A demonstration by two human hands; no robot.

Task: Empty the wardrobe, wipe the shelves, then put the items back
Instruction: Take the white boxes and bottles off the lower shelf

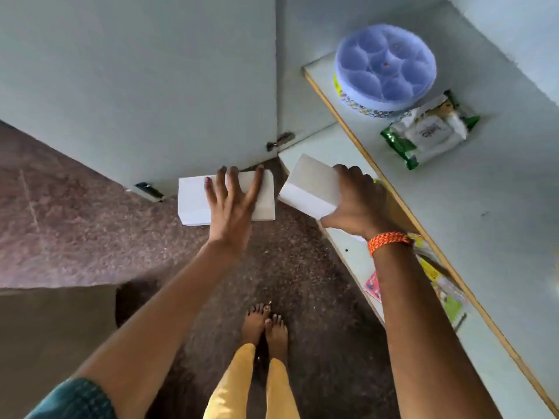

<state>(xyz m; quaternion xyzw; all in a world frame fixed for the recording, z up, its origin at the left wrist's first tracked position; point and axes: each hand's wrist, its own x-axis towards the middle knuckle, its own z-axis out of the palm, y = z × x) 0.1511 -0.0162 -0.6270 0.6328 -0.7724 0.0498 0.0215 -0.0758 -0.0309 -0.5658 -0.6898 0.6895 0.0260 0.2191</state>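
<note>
I look down into an open pale-blue wardrobe. My left hand (231,204) lies with spread fingers over a white box (193,204) and holds it in the air above the floor; its thumb is hidden. My right hand (358,204), with an orange wrist thread, grips a second white box (308,189), tilted, fingers curled over its far edge, just in front of the lower shelf (329,143). The two boxes are apart. On the upper shelf (496,207) stand a round lilac compartment box (385,68) and a green-and-white wipes packet (429,134).
The wardrobe door (136,86) stands open on the left, with latches on its lower edge. Colourful packets (438,285) lie on the lower shelf under my right forearm. My bare feet (266,328) stand on a speckled brown floor. The upper shelf's wooden edge (393,192) juts out.
</note>
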